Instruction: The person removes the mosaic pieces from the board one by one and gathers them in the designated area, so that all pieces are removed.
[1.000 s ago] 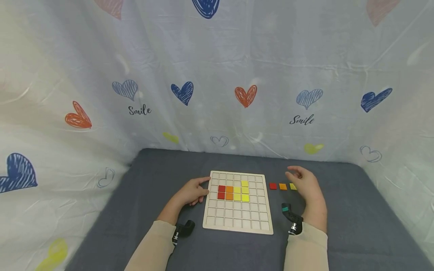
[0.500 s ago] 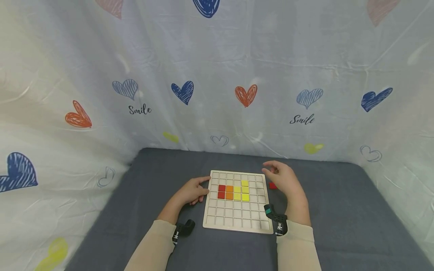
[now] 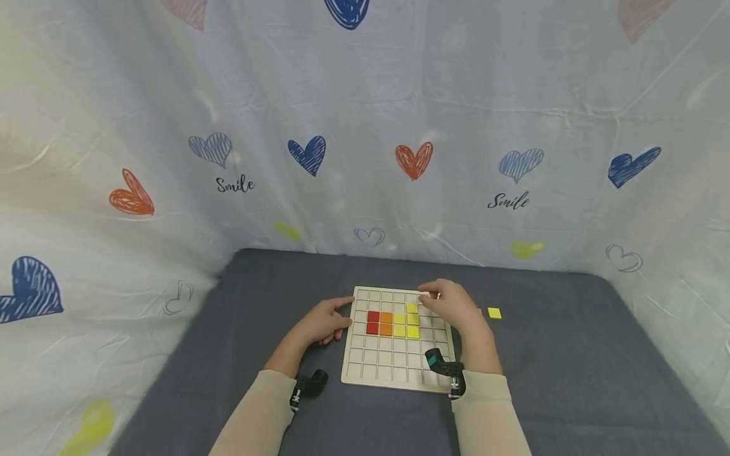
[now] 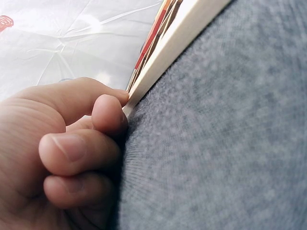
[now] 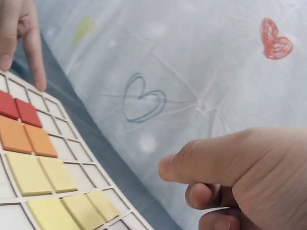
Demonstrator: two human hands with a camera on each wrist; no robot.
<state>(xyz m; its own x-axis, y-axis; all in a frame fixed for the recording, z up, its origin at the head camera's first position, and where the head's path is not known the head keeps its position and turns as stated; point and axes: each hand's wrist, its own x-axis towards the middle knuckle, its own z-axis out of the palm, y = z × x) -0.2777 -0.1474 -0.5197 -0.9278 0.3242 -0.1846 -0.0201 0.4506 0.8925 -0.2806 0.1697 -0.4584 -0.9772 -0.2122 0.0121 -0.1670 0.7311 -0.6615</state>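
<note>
Closely below the right hand (image 3: 459, 304) lies the wooden grid board (image 3: 392, 359), its right-hand squares partly covered by that hand and by a black wrist camera (image 3: 439, 362). Just left of the right fingertips, and nearer the person, five yellow tiles (image 3: 400, 320) sit in the grid; farther left come two orange tiles (image 3: 386, 318), then two red tiles (image 3: 372, 329), towards the left fingertips. Past the right hand's outer side lies a loose yellow tile (image 3: 494, 313), with a sliver of orange (image 3: 480, 311) beside it, mostly hidden by the hand.

The right thumb and index finger bend towards each other with tips slightly apart; whether they pinch anything cannot be told. The left hand (image 3: 318, 322) rests a straight index finger and its thumb on the board's left rim, its other fingers loosely curled.

Beneath both hands spreads dark grey cloth (image 3: 570, 354); well beyond the fingers hangs a white curtain (image 3: 365, 95) printed with hearts and "Smile".
</note>
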